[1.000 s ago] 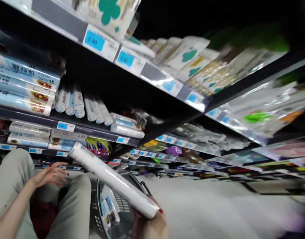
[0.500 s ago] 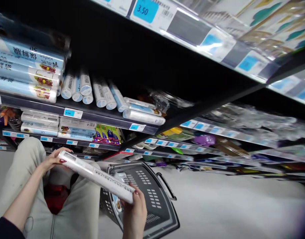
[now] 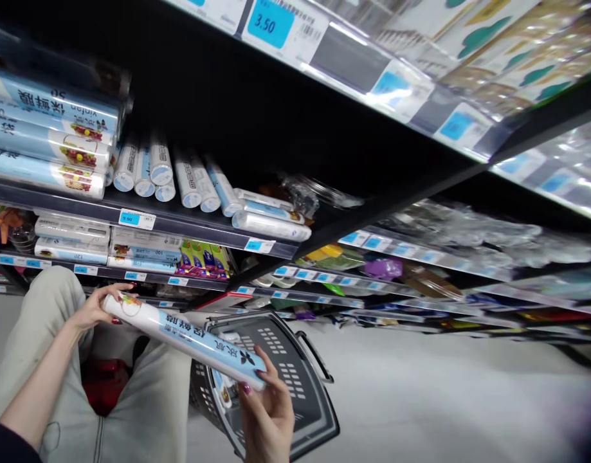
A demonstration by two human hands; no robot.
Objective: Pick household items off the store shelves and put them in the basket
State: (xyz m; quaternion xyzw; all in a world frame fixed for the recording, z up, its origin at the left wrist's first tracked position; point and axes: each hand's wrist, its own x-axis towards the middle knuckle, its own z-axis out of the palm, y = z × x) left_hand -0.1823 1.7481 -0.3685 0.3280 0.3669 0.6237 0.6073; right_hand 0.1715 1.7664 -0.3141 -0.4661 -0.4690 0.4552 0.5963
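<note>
A long roll of cling film (image 3: 184, 334), blue and white with dark lettering and a food picture at one end, lies slantwise across both my hands above my knees. My left hand (image 3: 96, 310) grips its upper left end, fingers curled round it. At the lower right end, my right hand (image 3: 270, 408) pinches the roll between thumb and fingers. Under the right hand and the roll's right end stands a grey shopping basket (image 3: 327, 424), with a few packaged things inside, partly hidden.
Shelves in front hold stacked blue-and-white rolls (image 3: 58, 138) and smaller rolls (image 3: 186, 180) lying end-out. Price labels line the shelf edge (image 3: 189, 233). Colourful boxes (image 3: 203, 258) sit one shelf lower. An upper shelf (image 3: 353, 64) juts out overhead. Pale floor (image 3: 411, 386) spreads to the right.
The roll has been turned about its length, from its white printed side to its blue label side. My right hand's fingers have shifted their grip on its end.
</note>
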